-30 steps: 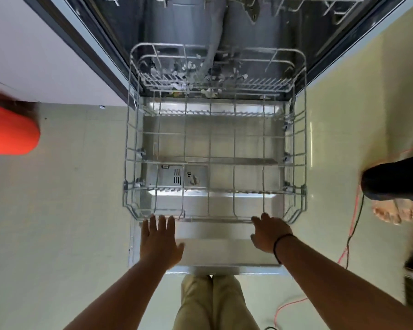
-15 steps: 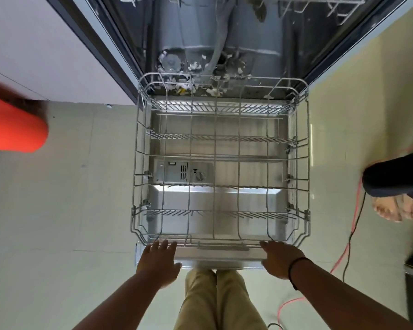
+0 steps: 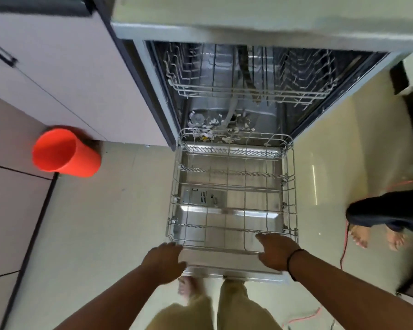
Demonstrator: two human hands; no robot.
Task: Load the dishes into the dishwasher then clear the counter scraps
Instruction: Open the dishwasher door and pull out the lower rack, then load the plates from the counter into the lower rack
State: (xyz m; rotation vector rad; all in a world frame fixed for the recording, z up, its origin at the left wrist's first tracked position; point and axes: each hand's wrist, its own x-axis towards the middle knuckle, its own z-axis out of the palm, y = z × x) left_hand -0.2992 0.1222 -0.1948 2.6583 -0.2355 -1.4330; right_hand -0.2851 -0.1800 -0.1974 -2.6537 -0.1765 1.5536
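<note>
From the head camera, looking steeply down, the dishwasher [image 3: 224, 96] stands open under a pale counter edge [image 3: 272, 32], its door [image 3: 234, 270] folded flat to the floor and the lower rack [image 3: 231, 186] drawn fully out over it. That wire rack holds no dishes; through its grid the steel inner face of the door and the detergent compartment [image 3: 200, 197] show. Higher inside the tub the upper rack [image 3: 248, 86] sits pushed in, and bits of pale scrap [image 3: 215, 129] lie scattered on the tub floor just behind the lower rack. The left hand [image 3: 163, 260] is at the rack's near left corner, blurred, fingers forward and loosely together, and whether it touches the wire cannot be told. The right hand [image 3: 275, 251], with a dark band on the wrist, lies over the rack's near rim on the right with fingers extended; a real grip cannot be made out. The floor [image 3: 105, 234] is glossy cream tile. A pale cabinet front [image 3: 64, 79] stands to the left, with an orange bin [image 3: 62, 153] at its foot. At right, another person's bare feet [image 3: 377, 236] stand near a red cable [image 3: 343, 246] trailing across the tiles. The wearer's khaki trousers [image 3: 212, 308] fill the bottom edge.
</note>
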